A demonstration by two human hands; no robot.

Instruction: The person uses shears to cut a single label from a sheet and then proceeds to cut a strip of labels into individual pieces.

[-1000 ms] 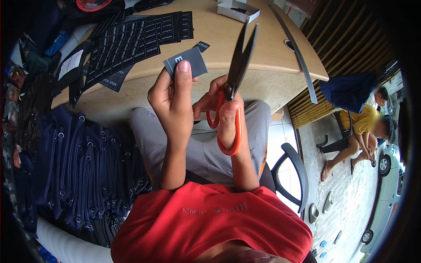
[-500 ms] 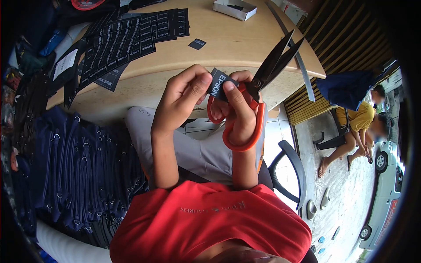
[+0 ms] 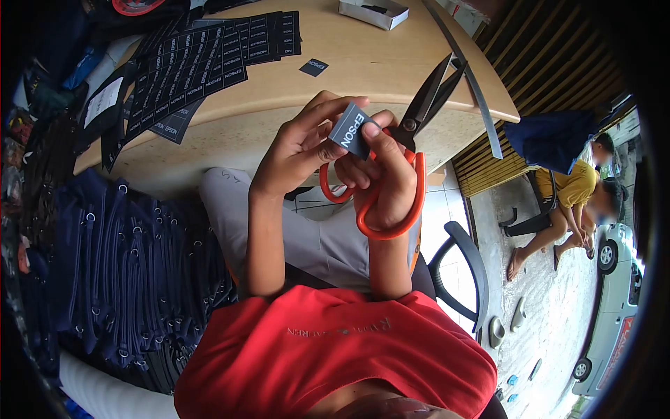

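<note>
My left hand (image 3: 296,157) is closed around the left side of a small dark label (image 3: 347,134) with white EPSON lettering, its index finger along the top edge and its thumb at the lower corner. My right hand (image 3: 387,171) pinches the same label, thumb flat on its face. Orange-handled scissors (image 3: 410,126) hang on my right hand, their loops around the palm and fingers. Their dark blades point up and away, slightly apart. Another cut label (image 3: 314,67) lies on the wooden table (image 3: 377,70) beyond my hands.
Overlapping printed label sheets (image 3: 202,59) cover the table's left part. A small white box (image 3: 373,14) and a long metal ruler (image 3: 474,91) lie farther right. Navy straps with metal rings (image 3: 132,265) hang at left. Two people sit outside at right, near a van (image 3: 614,314).
The label has turned more toward the camera. My left fingers have shifted from pinching its left edge to spanning its top and lower corners. The scissors have tilted and dropped slightly.
</note>
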